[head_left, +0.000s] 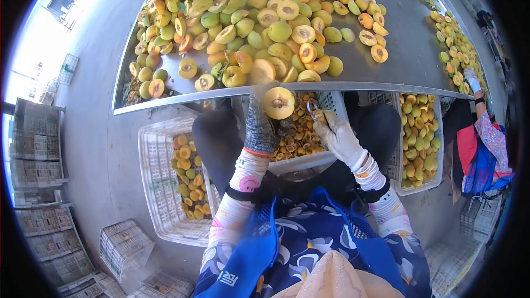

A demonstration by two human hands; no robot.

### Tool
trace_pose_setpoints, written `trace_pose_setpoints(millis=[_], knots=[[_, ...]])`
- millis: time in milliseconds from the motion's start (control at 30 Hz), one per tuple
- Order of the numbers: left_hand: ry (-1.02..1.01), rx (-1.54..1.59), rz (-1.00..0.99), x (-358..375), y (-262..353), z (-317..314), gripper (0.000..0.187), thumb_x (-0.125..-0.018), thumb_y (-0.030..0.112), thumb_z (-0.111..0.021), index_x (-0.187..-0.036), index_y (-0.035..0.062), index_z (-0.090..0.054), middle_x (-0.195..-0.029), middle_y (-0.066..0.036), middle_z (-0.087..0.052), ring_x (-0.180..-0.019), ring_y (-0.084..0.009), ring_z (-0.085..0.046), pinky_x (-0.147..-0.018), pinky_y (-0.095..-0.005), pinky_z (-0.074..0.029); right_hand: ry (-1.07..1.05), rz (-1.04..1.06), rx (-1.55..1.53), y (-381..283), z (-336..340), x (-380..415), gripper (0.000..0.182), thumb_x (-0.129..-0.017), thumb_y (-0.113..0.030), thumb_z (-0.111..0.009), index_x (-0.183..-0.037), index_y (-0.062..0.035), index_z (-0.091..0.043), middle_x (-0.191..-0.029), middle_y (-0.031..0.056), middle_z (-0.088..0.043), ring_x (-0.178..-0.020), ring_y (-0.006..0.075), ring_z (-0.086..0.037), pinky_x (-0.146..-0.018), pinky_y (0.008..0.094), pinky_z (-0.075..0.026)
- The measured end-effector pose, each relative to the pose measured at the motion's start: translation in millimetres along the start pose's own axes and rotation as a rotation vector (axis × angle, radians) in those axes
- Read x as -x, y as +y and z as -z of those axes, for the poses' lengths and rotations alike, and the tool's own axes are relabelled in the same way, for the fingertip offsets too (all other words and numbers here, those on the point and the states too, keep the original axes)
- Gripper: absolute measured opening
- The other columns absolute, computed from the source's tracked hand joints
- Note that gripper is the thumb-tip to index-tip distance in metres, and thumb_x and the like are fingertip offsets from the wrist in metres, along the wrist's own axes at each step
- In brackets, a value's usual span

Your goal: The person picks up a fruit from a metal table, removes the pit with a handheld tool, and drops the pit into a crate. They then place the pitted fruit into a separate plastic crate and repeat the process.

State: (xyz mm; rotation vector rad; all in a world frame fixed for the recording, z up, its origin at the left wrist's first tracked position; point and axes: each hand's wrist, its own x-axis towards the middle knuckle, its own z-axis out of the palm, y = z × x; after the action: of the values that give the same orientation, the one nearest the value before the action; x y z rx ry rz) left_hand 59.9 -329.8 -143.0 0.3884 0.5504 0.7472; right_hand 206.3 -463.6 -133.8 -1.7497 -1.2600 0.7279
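- The left hand [260, 124], in a dark grey knitted glove, is closed around the side of a round, yellow fruit half [278, 103]; its fingertips are hard to see.
- This fruit half is in front of the body, with the cut face turned up to the camera. The face is nearly round, so I cannot tell a long axis.
- The right hand [338, 135], in a whitish glove, is clamped on a small, thin metal tool [313, 111]. The tool points away from the body, and the fruit half lies to its left, near but apart; the left hand is nearer to it.
- Below both hands, a white plastic crate [303, 163] holds small brown-orange pieces.
- At the left and right stand a white crate with fruit halves [160, 187] and a white crate full of yellow-green fruit [420, 189].
- Farther, a grey metal table [408, 49] carries a heap of green and orange fruit [259, 22].
- At far right, a co-worker's gloved hand [472, 80] touches more fruit.
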Motion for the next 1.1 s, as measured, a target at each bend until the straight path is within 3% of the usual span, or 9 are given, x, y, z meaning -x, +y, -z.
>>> trace_pose_setpoints(millis=[133, 267, 400, 533, 633, 733, 833, 933, 1100], knots=[[0.079, -0.325, -0.083, 6, -4, 2, 0.064, -0.09, 0.065, -0.037, -0.115, 0.009, -0.055, -0.097, -0.008, -0.062, -0.075, -0.0159, -0.061, -0.053, -0.025, -0.05, 0.052, 0.376, 0.421, -44, 4, 0, 0.022, -0.089, -0.024, -0.057, -0.1, -0.0057, -0.051, -0.076, 0.014, -0.062, -0.068, 0.0331, -0.062, -0.058, 0.0373, -0.05], [0.065, -0.68, -0.206, -4, -11, 23, 0.068, -0.089, 0.068, -0.032, -0.114, 0.0084, -0.055, -0.094, -0.007, -0.063, -0.077, -0.0145, -0.063, -0.054, -0.0254, -0.052, -0.025, 0.454, 0.724, -48, -6, -7, 0.026, -0.088, -0.028, -0.055, -0.093, -0.0034, -0.049, -0.072, 0.0142, -0.061, -0.062, 0.0307, -0.063, -0.052, 0.0404, -0.05], [0.059, -0.758, -0.005, 27, 23, -19, 0.07, -0.09, 0.066, -0.031, -0.12, 0.0068, -0.051, -0.1, -0.008, -0.062, -0.083, -0.0153, -0.063, -0.065, -0.0281, -0.054, -0.114, 0.389, 0.724, -50, -9, -6, 0.025, -0.088, -0.027, -0.056, -0.095, -0.0038, -0.049, -0.075, 0.014, -0.062, -0.065, 0.0314, -0.063, -0.056, 0.04, -0.051], [-0.009, -0.563, -0.207, 0, 2, 23, 0.055, -0.098, 0.045, -0.038, -0.13, 0.0017, -0.044, -0.114, -0.01, -0.059, -0.097, -0.0181, -0.06, -0.082, -0.0329, -0.051, -0.174, 0.292, 0.756, -50, -14, -6, 0.024, -0.087, -0.025, -0.058, -0.095, -0.0038, -0.048, -0.077, 0.0153, -0.063, -0.069, 0.0334, -0.063, -0.06, 0.0403, -0.051], [-0.132, -1.975, -0.734, -21, -10, 51, 0.051, -0.089, 0.001, -0.041, -0.139, -0.0051, -0.03, -0.126, -0.024, -0.049, -0.108, -0.0326, -0.054, -0.092, -0.0384, -0.043, -0.208, 0.29, 0.801, -55, -18, -8, 0.028, -0.088, -0.026, -0.056, -0.093, -0.0007, -0.047, -0.069, 0.017, -0.061, -0.065, 0.035, -0.062, -0.056, 0.0413, -0.05], [-0.219, -1.848, -0.961, -4, 10, 30, 0.053, -0.083, 0.001, -0.045, -0.135, -0.0048, -0.036, -0.109, -0.024, -0.056, -0.088, -0.0345, -0.058, -0.075, -0.0421, -0.046, -0.253, 0.301, 0.781, -45, -23, -11, 0.03, -0.088, -0.026, -0.055, -0.092, 0.0025, -0.046, -0.062, 0.0187, -0.059, -0.061, 0.037, -0.061, -0.053, 0.042, -0.049], [-0.234, -1.944, -0.501, 0, 26, 14, 0.044, -0.091, 0.003, -0.039, -0.135, -0.0006, -0.038, -0.108, -0.026, -0.058, -0.089, -0.039, -0.06, -0.08, -0.041, -0.05, -0.287, 0.211, 0.662, -34, -34, -14, 0.035, -0.09, -0.03, -0.05, -0.093, 0.0043, -0.051, -0.066, 0.0217, -0.06, -0.066, 0.0386, -0.061, -0.059, 0.045, -0.05], [-0.408, -2.012, -0.474, -9, 31, 27, 0.045, -0.085, 0.003, -0.045, -0.13, -0.0025, -0.042, -0.104, -0.023, -0.057, -0.089, -0.0335, -0.058, -0.076, -0.0416, -0.048, -0.282, 0.148, 0.485, -26, -43, -13, 0.036, -0.091, -0.03, -0.048, -0.094, 0.0055, -0.053, -0.07, 0.0242, -0.06, -0.071, 0.0423, -0.06, -0.064, 0.0481, -0.048], [-0.212, -1.049, -0.576, 6, -3, 35, 0.039, -0.09, 0.012, -0.051, -0.127, 0.0002, -0.045, -0.115, -0.018, -0.056, -0.102, -0.0297, -0.057, -0.088, -0.0366, -0.047, -0.139, 0.03, 0.055, -35, -39, -10, 0.028, -0.092, -0.023, -0.049, -0.093, 0.0054, -0.05, -0.076, 0.0278, -0.059, -0.076, 0.0476, -0.057, -0.066, 0.0506, -0.045]])
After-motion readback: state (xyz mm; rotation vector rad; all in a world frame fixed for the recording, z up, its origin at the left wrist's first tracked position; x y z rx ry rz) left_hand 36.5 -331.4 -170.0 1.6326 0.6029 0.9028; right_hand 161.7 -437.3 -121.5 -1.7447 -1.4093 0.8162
